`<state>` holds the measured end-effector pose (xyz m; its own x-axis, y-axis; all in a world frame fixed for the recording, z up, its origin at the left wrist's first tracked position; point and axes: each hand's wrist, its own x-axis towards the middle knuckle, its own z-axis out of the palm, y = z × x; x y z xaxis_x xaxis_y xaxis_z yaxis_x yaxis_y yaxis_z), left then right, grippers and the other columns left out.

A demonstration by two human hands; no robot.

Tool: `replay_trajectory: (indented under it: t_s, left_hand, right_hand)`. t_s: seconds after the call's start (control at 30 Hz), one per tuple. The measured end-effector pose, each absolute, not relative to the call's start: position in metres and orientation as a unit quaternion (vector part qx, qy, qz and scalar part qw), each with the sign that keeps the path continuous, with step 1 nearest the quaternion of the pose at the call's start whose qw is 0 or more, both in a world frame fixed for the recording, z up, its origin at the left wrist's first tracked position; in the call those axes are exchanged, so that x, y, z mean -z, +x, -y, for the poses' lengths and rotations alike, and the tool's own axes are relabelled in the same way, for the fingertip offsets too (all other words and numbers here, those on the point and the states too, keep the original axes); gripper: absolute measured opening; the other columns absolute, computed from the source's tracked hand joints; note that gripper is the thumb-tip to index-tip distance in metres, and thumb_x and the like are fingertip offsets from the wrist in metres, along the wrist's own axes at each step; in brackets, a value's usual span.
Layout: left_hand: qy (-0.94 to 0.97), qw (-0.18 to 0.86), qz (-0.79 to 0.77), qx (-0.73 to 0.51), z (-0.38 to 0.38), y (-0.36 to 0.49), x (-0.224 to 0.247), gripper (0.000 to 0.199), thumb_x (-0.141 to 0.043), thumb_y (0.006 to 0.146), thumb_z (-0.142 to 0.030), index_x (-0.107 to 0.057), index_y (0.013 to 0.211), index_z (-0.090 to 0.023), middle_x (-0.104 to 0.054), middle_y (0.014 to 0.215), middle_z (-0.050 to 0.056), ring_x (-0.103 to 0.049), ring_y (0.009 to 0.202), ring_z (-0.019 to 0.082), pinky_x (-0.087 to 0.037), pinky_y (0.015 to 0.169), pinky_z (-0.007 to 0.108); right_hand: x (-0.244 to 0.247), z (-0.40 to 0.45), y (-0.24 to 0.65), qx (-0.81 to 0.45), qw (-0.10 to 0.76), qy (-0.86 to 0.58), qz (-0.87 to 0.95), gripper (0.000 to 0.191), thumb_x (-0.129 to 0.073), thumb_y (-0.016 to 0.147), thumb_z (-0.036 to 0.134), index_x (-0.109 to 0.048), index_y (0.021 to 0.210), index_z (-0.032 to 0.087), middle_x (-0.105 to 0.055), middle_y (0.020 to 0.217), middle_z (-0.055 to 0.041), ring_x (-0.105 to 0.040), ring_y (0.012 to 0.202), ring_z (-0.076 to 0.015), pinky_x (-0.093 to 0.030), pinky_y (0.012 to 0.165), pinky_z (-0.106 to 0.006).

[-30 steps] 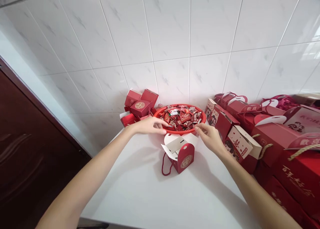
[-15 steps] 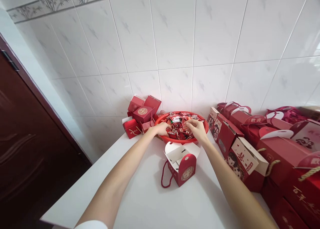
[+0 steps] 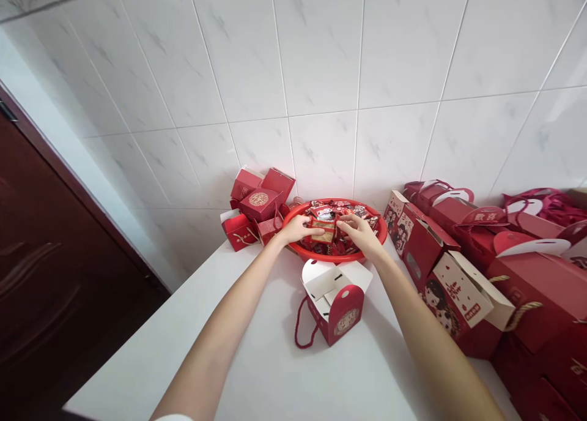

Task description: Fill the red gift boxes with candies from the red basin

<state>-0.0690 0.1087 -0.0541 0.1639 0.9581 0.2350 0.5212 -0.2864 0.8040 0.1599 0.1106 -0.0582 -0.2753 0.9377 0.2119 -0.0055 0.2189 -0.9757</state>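
Observation:
A red plastic basin (image 3: 337, 257) stands by the wall, filled with red-wrapped sweets (image 3: 360, 212). Over its left half, my left hand (image 3: 297, 229) grips a snack packet (image 3: 323, 226) with a red wrapper and a yellowish middle; its thumb lies across the front. Close to the packet's right edge, the fingers of my right hand (image 3: 361, 234) are pinched together. What they hold, if anything, is too small to make out. In front of the basin sits an open red gift box (image 3: 343, 314) with a white inside and a dark red cord handle on its left.
Small red boxes (image 3: 260, 203) are piled left of the basin. Larger red gift boxes (image 3: 532, 286) with rope handles crowd the right side. The white table (image 3: 257, 360) meets a tiled wall (image 3: 321, 72) behind; a dark red door (image 3: 55, 237) is at the left.
My left hand has lifted a snack packet up from among the sweets. My right hand stays over the basin's right side, near the packet. The view has shifted slightly.

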Motion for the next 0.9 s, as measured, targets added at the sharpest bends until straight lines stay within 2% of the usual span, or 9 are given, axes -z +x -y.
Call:
replay_trajectory:
  t_s: [0.13,0.27,0.33,0.43,0.53,0.6,0.73,0.9]
  left_hand:
    - [0.68,0.359,-0.498,-0.4,-0.108,-0.058,0.051,0.055,-0.085,0.064,-0.057,-0.075,0.096,-0.014,-0.075,0.088,0.007,-0.069,0.086,0.025,-0.054,0.083,0.038]
    - [0.635,0.401,-0.505,-0.426,-0.106,-0.048,0.048,0.051,-0.081,0.071,-0.054,-0.075,0.103,-0.014,-0.077,0.101,0.01,-0.07,0.098,0.027,-0.054,0.091,0.04]
    - [0.614,0.42,-0.495,-0.449,-0.104,-0.046,0.048,0.048,-0.08,0.073,-0.048,-0.074,0.108,-0.016,-0.076,0.11,0.01,-0.068,0.107,0.028,-0.052,0.097,0.04]
    - [0.597,0.463,-0.46,-0.468,-0.102,-0.047,0.046,0.051,-0.079,0.067,-0.031,-0.072,0.116,-0.018,-0.073,0.121,0.009,-0.065,0.117,0.028,-0.048,0.104,0.04]
    - [0.599,0.493,-0.42,-0.471,-0.102,-0.05,0.046,0.059,-0.074,0.058,-0.016,-0.072,0.117,-0.018,-0.072,0.125,0.009,-0.064,0.117,0.027,-0.047,0.104,0.039]
    - [0.603,0.484,-0.417,-0.477,-0.102,-0.051,0.047,0.061,-0.072,0.055,-0.012,-0.073,0.117,-0.018,-0.071,0.126,0.009,-0.063,0.118,0.027,-0.047,0.103,0.039]
    - [0.59,0.452,-0.442,-0.503,-0.105,-0.052,0.05,0.057,-0.073,0.057,-0.012,-0.073,0.114,-0.017,-0.071,0.124,0.009,-0.063,0.117,0.026,-0.049,0.101,0.038]
    - [0.556,0.435,-0.48,-0.521,-0.105,-0.053,0.051,0.048,-0.072,0.064,-0.015,-0.072,0.113,-0.018,-0.074,0.111,0.006,-0.069,0.099,0.022,-0.055,0.089,0.035]
  right_hand:
    - [0.057,-0.108,0.159,-0.509,0.461,-0.365,0.629,0.048,-0.076,0.071,0.047,-0.064,0.109,0.02,-0.071,0.094,-0.0054,-0.067,0.09,-0.0213,-0.055,0.074,-0.032]
    - [0.059,-0.11,0.158,-0.54,0.458,-0.368,0.603,0.053,-0.079,0.066,0.041,-0.061,0.111,0.021,-0.068,0.079,-0.0002,-0.066,0.07,-0.0185,-0.053,0.06,-0.029]
    - [0.061,-0.112,0.158,-0.535,0.462,-0.363,0.608,0.054,-0.08,0.063,0.042,-0.062,0.11,0.021,-0.064,0.073,0.0018,-0.063,0.063,-0.0175,-0.049,0.054,-0.028]
    - [0.063,-0.115,0.157,-0.524,0.489,-0.361,0.596,0.05,-0.079,0.063,0.047,-0.062,0.102,0.022,-0.062,0.071,0.0014,-0.062,0.063,-0.0179,-0.049,0.052,-0.029]
    - [0.064,-0.116,0.156,-0.532,0.511,-0.362,0.57,0.045,-0.077,0.063,0.051,-0.06,0.094,0.024,-0.064,0.074,-0.0003,-0.065,0.068,-0.0197,-0.053,0.057,-0.031]
    - [0.063,-0.116,0.156,-0.537,0.522,-0.357,0.558,0.044,-0.078,0.061,0.051,-0.059,0.09,0.024,-0.066,0.077,-0.0012,-0.067,0.074,-0.0207,-0.055,0.061,-0.032]
    - [0.063,-0.114,0.157,-0.529,0.544,-0.342,0.554,0.045,-0.082,0.055,0.049,-0.059,0.083,0.022,-0.066,0.078,-0.0016,-0.067,0.078,-0.0215,-0.055,0.065,-0.032]
    - [0.067,-0.117,0.157,-0.494,0.551,-0.35,0.574,0.042,-0.083,0.055,0.049,-0.056,0.071,0.02,-0.064,0.074,-0.0022,-0.063,0.074,-0.0201,-0.052,0.068,-0.033]
